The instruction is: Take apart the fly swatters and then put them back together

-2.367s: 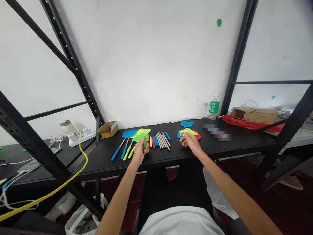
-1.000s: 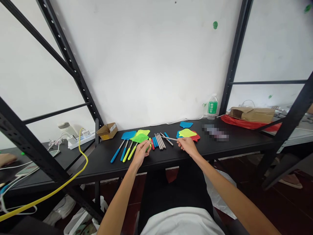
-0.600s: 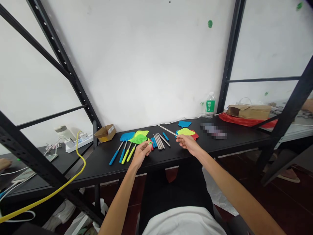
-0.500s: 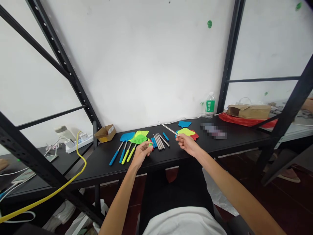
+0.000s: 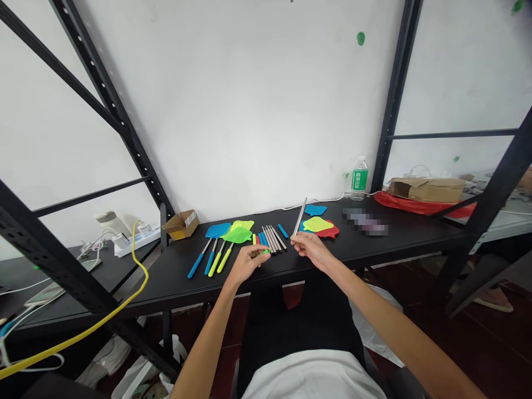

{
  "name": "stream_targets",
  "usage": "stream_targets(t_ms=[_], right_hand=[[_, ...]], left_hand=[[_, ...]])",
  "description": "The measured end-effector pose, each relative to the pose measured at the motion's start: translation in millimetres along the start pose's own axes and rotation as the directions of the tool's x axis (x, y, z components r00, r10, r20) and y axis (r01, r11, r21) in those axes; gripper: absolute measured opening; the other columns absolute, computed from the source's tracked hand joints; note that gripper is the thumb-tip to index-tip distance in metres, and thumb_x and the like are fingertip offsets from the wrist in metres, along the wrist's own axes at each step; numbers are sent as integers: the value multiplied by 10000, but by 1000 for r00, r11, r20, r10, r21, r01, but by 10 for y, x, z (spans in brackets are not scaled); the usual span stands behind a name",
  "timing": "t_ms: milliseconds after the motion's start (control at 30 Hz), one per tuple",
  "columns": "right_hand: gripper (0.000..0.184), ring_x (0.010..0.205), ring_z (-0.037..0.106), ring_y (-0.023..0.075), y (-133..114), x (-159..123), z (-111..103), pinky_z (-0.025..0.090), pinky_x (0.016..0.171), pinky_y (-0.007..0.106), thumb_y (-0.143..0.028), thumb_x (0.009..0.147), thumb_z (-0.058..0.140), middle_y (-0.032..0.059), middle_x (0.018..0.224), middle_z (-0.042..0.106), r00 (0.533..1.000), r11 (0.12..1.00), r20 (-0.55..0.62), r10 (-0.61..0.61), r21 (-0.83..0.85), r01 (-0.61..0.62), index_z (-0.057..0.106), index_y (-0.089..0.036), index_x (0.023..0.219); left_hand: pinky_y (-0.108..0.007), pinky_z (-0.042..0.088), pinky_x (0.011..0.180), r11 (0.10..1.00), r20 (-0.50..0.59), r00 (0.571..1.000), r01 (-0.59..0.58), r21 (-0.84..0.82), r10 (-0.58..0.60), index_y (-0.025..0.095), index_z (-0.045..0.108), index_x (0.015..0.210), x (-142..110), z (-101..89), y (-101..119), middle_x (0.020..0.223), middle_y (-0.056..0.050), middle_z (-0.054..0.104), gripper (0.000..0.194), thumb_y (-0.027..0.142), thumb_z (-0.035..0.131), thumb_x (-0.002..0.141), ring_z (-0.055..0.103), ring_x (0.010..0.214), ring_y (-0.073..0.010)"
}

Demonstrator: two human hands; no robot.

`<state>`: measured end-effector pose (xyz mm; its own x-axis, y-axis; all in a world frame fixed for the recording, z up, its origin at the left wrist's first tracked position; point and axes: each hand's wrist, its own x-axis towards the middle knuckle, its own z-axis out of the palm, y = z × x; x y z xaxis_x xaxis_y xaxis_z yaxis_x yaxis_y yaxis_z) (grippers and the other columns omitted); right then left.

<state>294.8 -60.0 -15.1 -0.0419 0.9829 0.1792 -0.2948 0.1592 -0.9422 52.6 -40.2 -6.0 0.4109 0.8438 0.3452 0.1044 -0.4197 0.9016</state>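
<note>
My left hand [image 5: 246, 264] is closed around a small green handle [image 5: 266, 251], most of which my fingers hide. In my right hand [image 5: 312, 249] a thin metal rod [image 5: 300, 217] is pinched near its lower end and points up and away. Between the hands lies a row of metal rods [image 5: 272, 237], with a blue handle [image 5: 283, 230] behind and red, yellow and blue handles [image 5: 261, 238] at its left. Several fly swatters [image 5: 224, 256], blue and yellow-green, lie left of my left hand. Loose swatter heads in yellow [image 5: 318, 224], red [image 5: 331, 231] and blue [image 5: 316, 210] lie beyond my right hand.
An opened cardboard box [image 5: 181, 225] stands at the table's back left. A water bottle [image 5: 359, 178] stands by the wall at the right, with a blurred-out item [image 5: 366, 221] before it. Black rack posts [image 5: 394, 100] flank the table; a yellow cable [image 5: 139, 277] hangs at left.
My right hand has picked up a metal rod, turned it upward and brought it left. My left hand, still holding the green handle, has shifted right, closer to it.
</note>
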Motion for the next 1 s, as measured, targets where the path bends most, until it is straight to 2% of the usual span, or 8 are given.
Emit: stream_targets(t_ms=[100, 200, 333, 767, 1000], right_hand=[[230, 518, 434, 85, 60, -20, 59, 303, 456, 207, -400, 741, 750, -31, 589, 536, 996, 990, 64, -62, -123, 69, 692, -178, 749], [238, 531, 446, 96, 99, -67, 145, 326, 467, 216, -408, 751, 750, -24, 613, 546, 987, 973, 129, -100, -196, 125, 729, -180, 819], [219, 570, 443, 110, 121, -123, 229, 326, 510, 226, -399, 795, 727, -16, 628, 539, 955, 927, 247, -163, -292, 234, 732, -181, 814], [232, 624, 511, 143, 212, -145, 240, 352, 556, 242, -405, 831, 709, 15, 715, 638, 942, 820, 229, -244, -470, 327, 766, -183, 871], [425, 642, 545, 148, 187, -151, 236, 405, 577, 250, -527, 960, 522, 35, 801, 666, 928, 832, 315, -199, -446, 330, 724, -185, 1110]], left_hand=[[-258, 437, 534, 996, 55, 998, -12, 91, 7, 167, 787, 924, -19, 35, 30, 737, -62, 678, 267, 387, 763, 775, 524, 577, -142], [-265, 454, 539, 990, 118, 993, -3, 141, -14, 167, 790, 928, -38, 61, 82, 760, -75, 695, 274, 401, 738, 796, 546, 592, -152], [-265, 469, 533, 994, 163, 986, 8, 106, -25, 156, 786, 912, -45, 74, 121, 698, -75, 683, 280, 407, 731, 800, 575, 600, -166], [-229, 418, 535, 986, 222, 975, -28, 164, -10, 145, 787, 979, -24, 37, 39, 642, -36, 642, 296, 385, 720, 819, 531, 557, -129], [-223, 380, 539, 988, 214, 977, -30, 149, -2, 118, 754, 1029, -21, 16, 49, 647, -17, 606, 387, 458, 638, 887, 484, 552, -106]])
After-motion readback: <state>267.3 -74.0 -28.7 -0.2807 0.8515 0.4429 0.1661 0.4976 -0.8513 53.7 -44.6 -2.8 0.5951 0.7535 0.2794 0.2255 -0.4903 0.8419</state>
